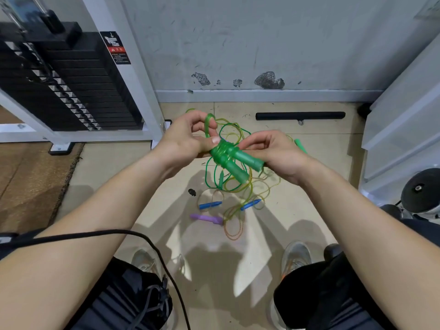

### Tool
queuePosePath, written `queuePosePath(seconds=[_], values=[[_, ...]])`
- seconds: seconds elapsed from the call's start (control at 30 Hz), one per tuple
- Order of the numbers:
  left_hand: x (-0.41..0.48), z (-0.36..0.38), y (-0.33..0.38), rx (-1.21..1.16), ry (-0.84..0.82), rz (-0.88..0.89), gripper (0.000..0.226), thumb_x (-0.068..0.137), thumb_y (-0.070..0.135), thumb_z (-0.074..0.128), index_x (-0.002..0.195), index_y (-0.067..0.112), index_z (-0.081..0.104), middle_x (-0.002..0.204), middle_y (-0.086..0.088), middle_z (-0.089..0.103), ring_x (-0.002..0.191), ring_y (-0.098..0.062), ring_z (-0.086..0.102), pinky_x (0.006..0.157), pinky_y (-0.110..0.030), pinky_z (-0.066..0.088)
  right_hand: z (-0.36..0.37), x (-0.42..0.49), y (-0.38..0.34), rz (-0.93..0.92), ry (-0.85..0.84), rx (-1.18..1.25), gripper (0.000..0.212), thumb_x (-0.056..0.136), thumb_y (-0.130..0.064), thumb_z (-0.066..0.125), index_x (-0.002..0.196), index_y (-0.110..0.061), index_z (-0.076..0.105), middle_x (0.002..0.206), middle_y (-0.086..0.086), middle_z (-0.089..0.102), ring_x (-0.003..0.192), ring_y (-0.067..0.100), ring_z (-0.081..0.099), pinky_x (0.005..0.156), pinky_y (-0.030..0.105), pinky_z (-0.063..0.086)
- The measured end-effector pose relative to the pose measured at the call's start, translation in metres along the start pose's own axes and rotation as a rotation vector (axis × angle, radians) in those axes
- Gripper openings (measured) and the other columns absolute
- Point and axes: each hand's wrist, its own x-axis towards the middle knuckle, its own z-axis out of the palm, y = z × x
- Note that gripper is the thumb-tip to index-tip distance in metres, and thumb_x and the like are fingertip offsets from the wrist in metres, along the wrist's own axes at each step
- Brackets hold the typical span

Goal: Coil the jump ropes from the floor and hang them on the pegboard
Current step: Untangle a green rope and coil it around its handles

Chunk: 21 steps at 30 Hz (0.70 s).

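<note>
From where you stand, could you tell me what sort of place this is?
Most likely a gym: a black weight stack stands at left, a padded bar lies by the wall, and jump ropes lie tangled on the floor below the green jump rope.

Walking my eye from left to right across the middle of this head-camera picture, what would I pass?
black weight stack → left hand → green jump rope, gripped by both hands → right hand → white panels
</note>
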Motion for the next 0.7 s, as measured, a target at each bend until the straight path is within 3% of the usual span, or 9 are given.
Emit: queuePosePath(seconds=[0.1, 0.3, 0.47, 0.57, 0.7], values=[[0.000, 0.003, -0.001, 0.211, 0.085, 0.110, 0.026, 0.087, -0.009, 0.065, 0.093, 0.016, 0.058, 0.080, 0.004, 0.057, 0.050, 0.000, 0.046, 0.073, -0.043, 0.059, 0.002, 0.004, 0.001, 0.004, 0.078, 0.029, 0.016, 0.078, 0.006, 0.077, 0.080, -0.009, 0.073, 0.069, 0.008, 0.071, 0.059, 0.012, 0.064, 0.059, 0.023, 0.051], [0.003, 0.007, 0.000, 0.356, 0.181, 0.219, 0.034, 0.083, -0.004, 0.069, 0.086, 0.028, 0.057, 0.078, 0.011, 0.059, 0.063, -0.011, 0.040, 0.067, -0.038, 0.052, 0.004, 0.005, -0.001, -0.017, 0.136, 0.074, 0.013, 0.080, 0.005, 0.075, 0.089, -0.004, 0.072, 0.068, 0.004, 0.072, 0.058, 0.010, 0.065, 0.055, 0.020, 0.051], [0.003, 0.005, 0.000, 0.425, 0.220, 0.252, 0.034, 0.082, -0.003, 0.069, 0.086, 0.027, 0.056, 0.075, 0.012, 0.060, 0.062, -0.007, 0.041, 0.066, -0.027, 0.047, 0.004, 0.004, -0.011, -0.040, 0.138, 0.034, 0.016, 0.089, 0.005, 0.064, 0.086, -0.007, 0.074, 0.068, 0.002, 0.071, 0.054, 0.007, 0.055, 0.054, 0.018, 0.045], [0.003, 0.008, 0.000, 0.445, 0.310, 0.281, 0.029, 0.083, -0.004, 0.067, 0.090, 0.022, 0.057, 0.076, 0.012, 0.059, 0.060, 0.002, 0.046, 0.066, -0.015, 0.044, 0.013, -0.001, -0.018, -0.082, 0.247, -0.027, 0.014, 0.088, 0.004, 0.065, 0.083, -0.008, 0.072, 0.066, 0.008, 0.069, 0.051, 0.010, 0.055, 0.052, 0.021, 0.046], [0.003, 0.016, -0.002, 0.402, 0.459, 0.339, 0.030, 0.083, -0.007, 0.064, 0.091, 0.021, 0.055, 0.080, 0.014, 0.059, 0.067, 0.009, 0.052, 0.068, -0.006, 0.041, 0.042, -0.014, -0.020, -0.116, 0.383, 0.130, 0.004, 0.090, 0.000, 0.067, 0.090, -0.004, 0.065, 0.058, 0.003, 0.062, 0.049, 0.014, 0.058, 0.053, 0.028, 0.052]])
